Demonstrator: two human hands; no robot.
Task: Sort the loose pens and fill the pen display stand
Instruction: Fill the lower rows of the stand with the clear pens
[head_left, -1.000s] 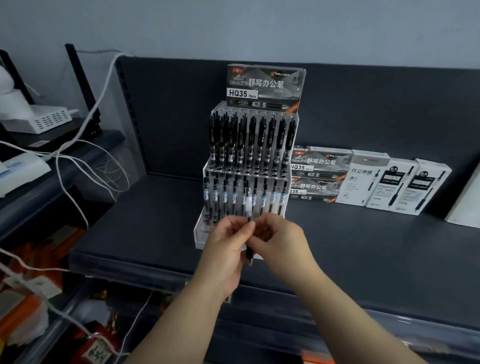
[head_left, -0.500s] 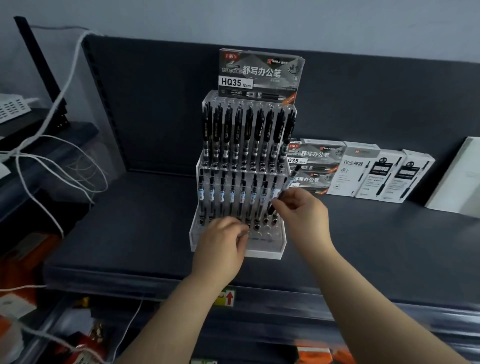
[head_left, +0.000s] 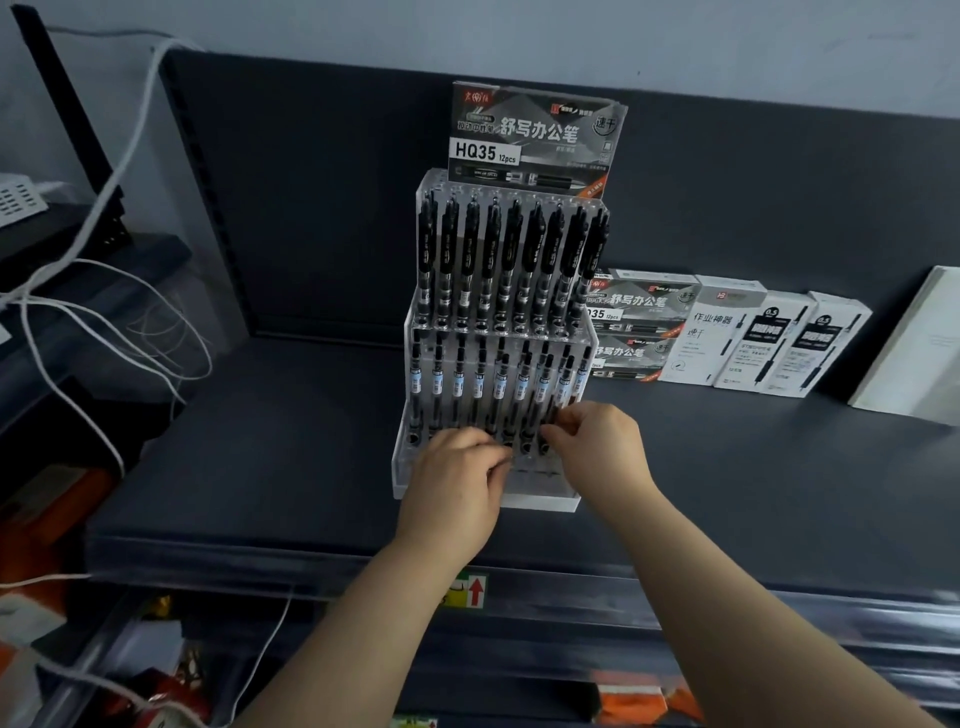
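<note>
Fingers (head_left: 558, 428) of the right hand (head_left: 602, 447) are seen curled and pinched at the lower end of a pen (head_left: 563, 387) at the right of the middle tier; the contact itself is small and partly hidden. Fingers (head_left: 491, 462) of the left hand (head_left: 457, 478) are bunched together over the front, lowest tier of the pen display stand (head_left: 498, 364); whether anything is pinched between them cannot be told. Both forearms are extended forward and upward from the lower edge of the view, converging on the stand, with the backs of the hands turned toward the camera and the hands just beside one another but apart.

The clear acrylic stand is placed upright on a dark shelf (head_left: 260, 467), near its front edge. Three stepped tiers are shown. Nine black pens (head_left: 488, 254) are counted in the top tier, standing upright, and about nine slimmer pens with pale blue labels (head_left: 457, 384) in the middle tier. The front tier is largely covered by the hands. A grey pen box marked HQ35 (head_left: 535, 137) is seated on top of the stand. To the right on the shelf, two further grey pen boxes (head_left: 634, 322) are stacked, followed by three white pen boxes (head_left: 769, 338) standing side by side. White cables (head_left: 104, 291) hang at the left.
</note>
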